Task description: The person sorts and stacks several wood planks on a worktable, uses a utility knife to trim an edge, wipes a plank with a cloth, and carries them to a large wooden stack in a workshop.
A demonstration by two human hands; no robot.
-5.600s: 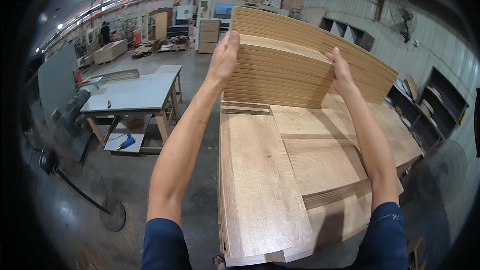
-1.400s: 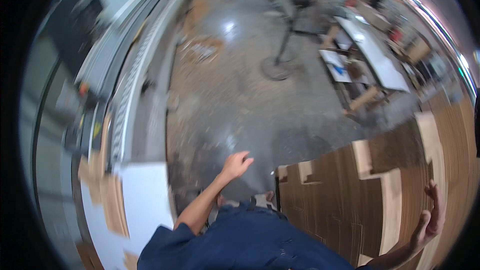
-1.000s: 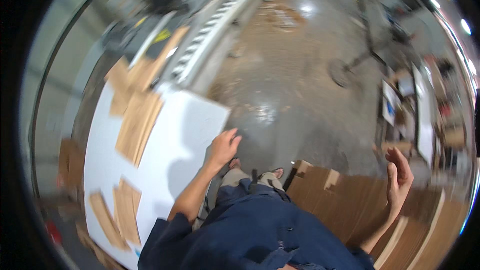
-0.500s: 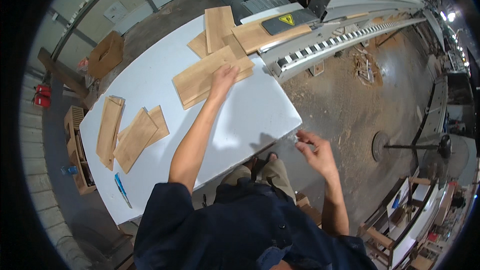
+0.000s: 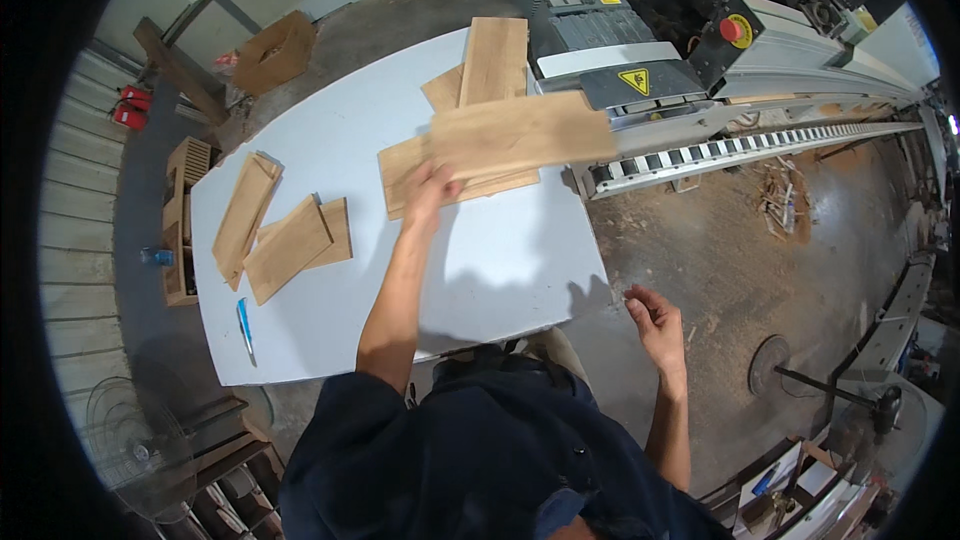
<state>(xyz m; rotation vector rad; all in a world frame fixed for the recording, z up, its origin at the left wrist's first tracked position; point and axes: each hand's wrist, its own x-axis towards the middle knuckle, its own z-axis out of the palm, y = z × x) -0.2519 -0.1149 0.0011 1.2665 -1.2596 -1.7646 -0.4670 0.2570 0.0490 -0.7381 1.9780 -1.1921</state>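
A light brown wooden board (image 5: 525,135) is raised at a slant over the table's far right part, blurred by motion. My left hand (image 5: 430,195) grips it by its near left corner. Beneath it lie more wooden boards (image 5: 402,168), partly hidden by the raised one. Just behind, another board (image 5: 493,60) lies lengthwise across a further piece. My right hand (image 5: 655,330) hovers past the table's right edge, fingers slightly bent, thumb apart, holding nothing.
On the white table (image 5: 480,280), several boards (image 5: 290,248) and a blue knife-like tool (image 5: 245,328) lie at left. A machine with a black guard (image 5: 640,85), red button (image 5: 735,30) and roller-like track (image 5: 740,150) adjoins the far right. A floor fan (image 5: 770,365) stands right.
My left hand, earlier resting on the stacked boards, now holds a board up. The board formerly beside the machine guard no longer shows there. The view has shifted; my right hand stays empty.
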